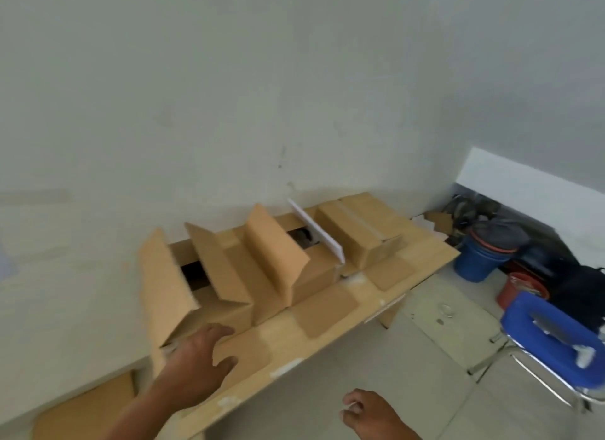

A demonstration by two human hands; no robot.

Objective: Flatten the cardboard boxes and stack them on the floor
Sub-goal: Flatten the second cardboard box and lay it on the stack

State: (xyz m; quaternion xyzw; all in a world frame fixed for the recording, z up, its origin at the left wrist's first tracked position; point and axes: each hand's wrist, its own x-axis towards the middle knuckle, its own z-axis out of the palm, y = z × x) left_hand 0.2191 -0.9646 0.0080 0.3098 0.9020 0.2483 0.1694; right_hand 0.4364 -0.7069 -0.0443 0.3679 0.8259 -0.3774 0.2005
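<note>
A row of brown cardboard boxes stands on the floor along the white wall. The nearest open box (pixel 183 295) has its flaps raised, and a second open box (pixel 262 269) stands to its right. At the far end sits a closed box (pixel 360 230). Flat cardboard sheets (pixel 327 312) lie on the floor under and before them. My left hand (pixel 196 357) reaches out with fingers spread, just at the nearest box's front lower corner; whether it touches is unclear. My right hand (pixel 363 410) hovers low over the tiles, fingers loosely curled, holding nothing.
A blue chair with metal legs (pixel 550 344) stands at the right. Behind it are a blue bucket (pixel 481 259), a red bucket (pixel 520 289) and dark bags (pixel 576 292) in the corner. A white board (pixel 317 233) leans between the boxes. Grey floor tiles (pixel 425 357) lie before me.
</note>
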